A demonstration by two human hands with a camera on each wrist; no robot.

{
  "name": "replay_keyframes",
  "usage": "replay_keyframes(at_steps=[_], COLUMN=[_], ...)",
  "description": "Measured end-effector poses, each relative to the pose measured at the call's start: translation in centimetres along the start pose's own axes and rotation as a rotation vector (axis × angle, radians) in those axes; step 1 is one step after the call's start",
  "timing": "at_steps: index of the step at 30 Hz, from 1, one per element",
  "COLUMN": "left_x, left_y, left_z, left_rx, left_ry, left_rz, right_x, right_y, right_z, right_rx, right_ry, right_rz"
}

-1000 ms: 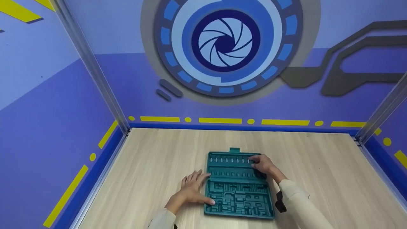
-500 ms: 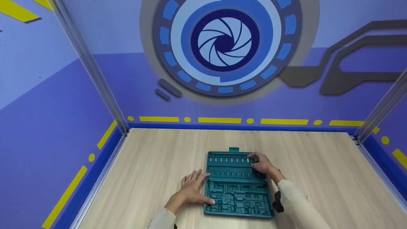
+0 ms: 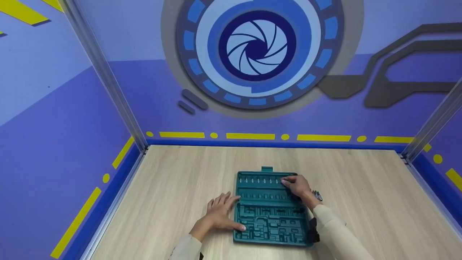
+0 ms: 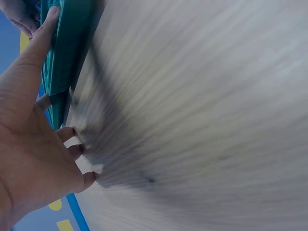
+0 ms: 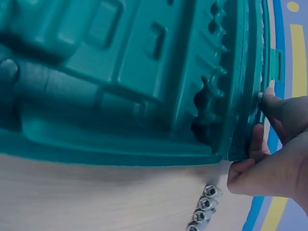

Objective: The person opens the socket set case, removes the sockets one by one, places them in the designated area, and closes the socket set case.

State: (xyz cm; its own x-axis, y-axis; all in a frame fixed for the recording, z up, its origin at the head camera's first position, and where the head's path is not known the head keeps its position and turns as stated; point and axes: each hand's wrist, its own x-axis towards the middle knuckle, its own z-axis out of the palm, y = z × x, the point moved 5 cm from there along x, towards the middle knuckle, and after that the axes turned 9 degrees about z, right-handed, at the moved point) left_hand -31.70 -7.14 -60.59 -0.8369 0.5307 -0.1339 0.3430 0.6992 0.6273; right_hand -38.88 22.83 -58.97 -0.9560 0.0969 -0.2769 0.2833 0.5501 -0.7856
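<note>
A dark green tool case [image 3: 271, 244] lies unfolded on the wooden table, its moulded recesses facing up. Along the lid's far row stand several small silver screwdriver bits [image 3: 258, 180]. At the right end of that row, my right hand [image 3: 298, 185] pinches a bit [image 5: 261, 95], mostly hidden by the fingertips. My left hand [image 3: 218, 214] steadies the case's left side, thumb over the rim and index fingertip at the edge near the hinge. Its other fingers spread onto the table, as the left wrist view shows [image 4: 38, 144].
Several silver sockets [image 5: 207, 204] lie in a line on the table, just right of the case and partly behind the right wrist. A latch tab [image 3: 267, 169] sticks out from the case's far edge. Painted panels [image 3: 202, 119] wall in the table [image 3: 180, 180].
The right fingertips have closed over the last bit, which showed between them half a second ago. The right wrist has shifted left slightly, bringing the sockets into sight. The left hand stays put.
</note>
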Motion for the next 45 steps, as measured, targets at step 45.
replay_keyframes(at_steps=[45], left_x=[0.0], left_y=[0.5], left_z=[-0.3], left_rx=[0.037], left_ry=[-0.008], left_rz=[0.016], right_x=[-3.3], right_y=[8.7], right_z=[-11.4], right_rx=[0.188], right_ry=[-0.272], right_rz=[0.078])
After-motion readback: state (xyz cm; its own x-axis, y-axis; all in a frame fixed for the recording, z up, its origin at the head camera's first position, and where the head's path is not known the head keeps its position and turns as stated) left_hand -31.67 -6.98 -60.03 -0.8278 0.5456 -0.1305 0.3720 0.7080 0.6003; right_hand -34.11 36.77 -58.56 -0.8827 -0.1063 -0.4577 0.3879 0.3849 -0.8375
